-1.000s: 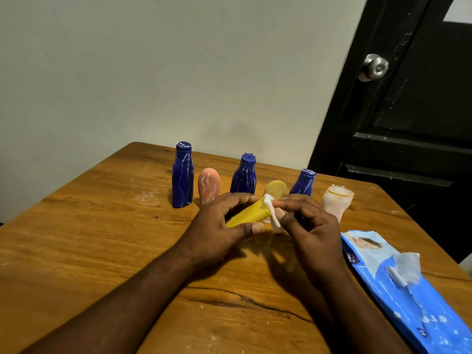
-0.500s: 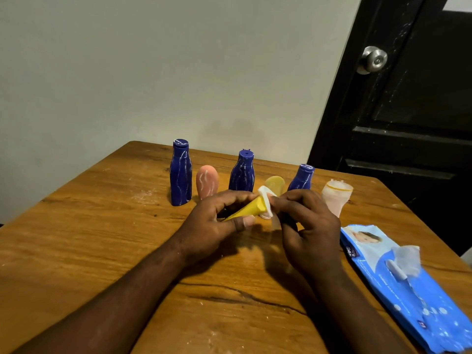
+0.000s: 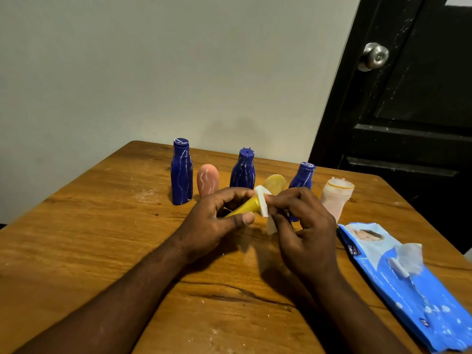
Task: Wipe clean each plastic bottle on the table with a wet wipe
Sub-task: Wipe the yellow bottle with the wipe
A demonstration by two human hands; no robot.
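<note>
Mid-task: I see a yellow bottle (image 3: 244, 207) being wiped.
L hand (image 3: 217, 223) grips it, R hand (image 3: 304, 233) pinches wipe (image 3: 263, 204) against it; six other bottles (image 3: 181, 175) behind prob. still left.

Three blue bottles (image 3: 181, 175), white streaks; pink bottle (image 3: 207, 182), white squiggle; yellow bottle (image 3: 245, 206); white wipe (image 3: 263, 205); blue pack (image 3: 419, 297).

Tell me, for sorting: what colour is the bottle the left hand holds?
Yellow; the bottle in the left hand shows best in the head view.
</note>
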